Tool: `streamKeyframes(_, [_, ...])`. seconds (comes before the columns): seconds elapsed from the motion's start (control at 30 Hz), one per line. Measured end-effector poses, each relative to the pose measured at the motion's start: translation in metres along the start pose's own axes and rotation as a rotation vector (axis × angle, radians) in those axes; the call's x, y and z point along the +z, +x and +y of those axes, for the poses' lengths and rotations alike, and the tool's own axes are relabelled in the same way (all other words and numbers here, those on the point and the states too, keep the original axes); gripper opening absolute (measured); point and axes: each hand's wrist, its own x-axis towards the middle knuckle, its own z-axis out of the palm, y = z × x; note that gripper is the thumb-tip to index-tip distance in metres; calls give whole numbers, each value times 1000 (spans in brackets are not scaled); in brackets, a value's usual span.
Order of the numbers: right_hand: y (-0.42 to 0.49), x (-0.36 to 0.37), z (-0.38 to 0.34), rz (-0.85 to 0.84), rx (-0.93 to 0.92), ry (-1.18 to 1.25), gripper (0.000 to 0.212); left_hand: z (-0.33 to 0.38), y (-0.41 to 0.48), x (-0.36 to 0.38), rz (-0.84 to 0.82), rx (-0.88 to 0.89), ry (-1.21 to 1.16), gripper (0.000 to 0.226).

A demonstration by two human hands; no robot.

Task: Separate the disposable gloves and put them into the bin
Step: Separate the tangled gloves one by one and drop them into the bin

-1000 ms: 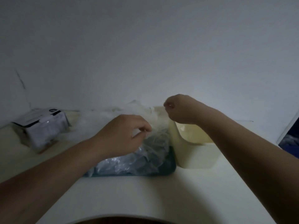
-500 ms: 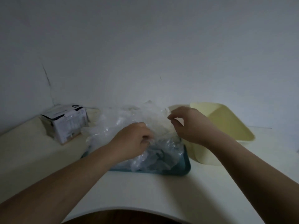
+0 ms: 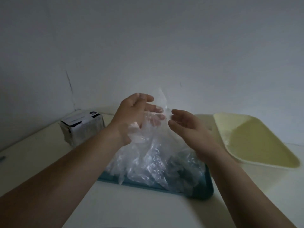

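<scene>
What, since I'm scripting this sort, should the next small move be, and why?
Probably pull the lifted glove clear of the glove pile, toward the yellow bin: it drapes over the left hand, right hand at its edge, and hangs down to the pile.

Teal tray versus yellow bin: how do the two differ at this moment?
The tray is teal and shallow with a low rim; the bin is pale yellow and deep with tall sloping walls. The tray is heaped with clear gloves; the bin's inside looks mostly bare. The tray lies nearer the person; the bin stands to its right, further back. Both rest on the pale table.
</scene>
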Motion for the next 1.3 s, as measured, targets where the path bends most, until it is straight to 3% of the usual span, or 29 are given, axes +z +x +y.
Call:
streamKeyframes(0.17, [4,-9,-1,-70,70,167,65,19,13,9,-66,-111,-499,29])
streamKeyframes(0.23, [6,-14,1,-183,87,299,47,17,14,17,-88,-167,-616,29])
streamKeyframes(0.3, [3,-15,-2,-245,99,455,23,7,15,21,-56,-199,-590,27])
streamKeyframes(0.47, [1,-14,-3,-135,76,529,16,-13,0,18,-74,-223,-233,20])
streamKeyframes(0.57, [3,-21,-3,-85,52,480,16,-8,-9,-3,-166,-278,-192,51])
streamKeyframes(0.67, [1,-28,-10,-129,10,333,13,1,-5,-27,-122,-278,-170,76])
streamKeyframes(0.77, [-2,-29,-15,-230,-57,112,9,4,0,-37,-178,-71,263,72])
streamKeyframes(0.83, [-7,-29,-20,-335,-59,2,10,10,-3,-32,-291,60,577,95])
streamKeyframes(0.9, [-10,-27,-22,-406,-77,-58,22,15,-9,-17,-406,96,731,111])
streamKeyframes(0.93, [-11,-26,-24,-412,-81,-40,28,15,-11,-9,-477,78,769,107])
streamKeyframes(1.0, [-12,-24,-23,-394,-94,31,30,9,-15,2,-612,9,767,74])
streamKeyframes(1.07, [-12,-25,-24,-332,-109,4,27,1,-20,7,-646,-23,747,49])
streamKeyframes(1.17, [-10,-31,-23,-202,-120,-18,32,-8,-26,-2,-563,-54,703,29])
streamKeyframes(1.3, [-4,-34,-20,150,-122,186,24,-13,-34,-22,-354,-146,437,23])
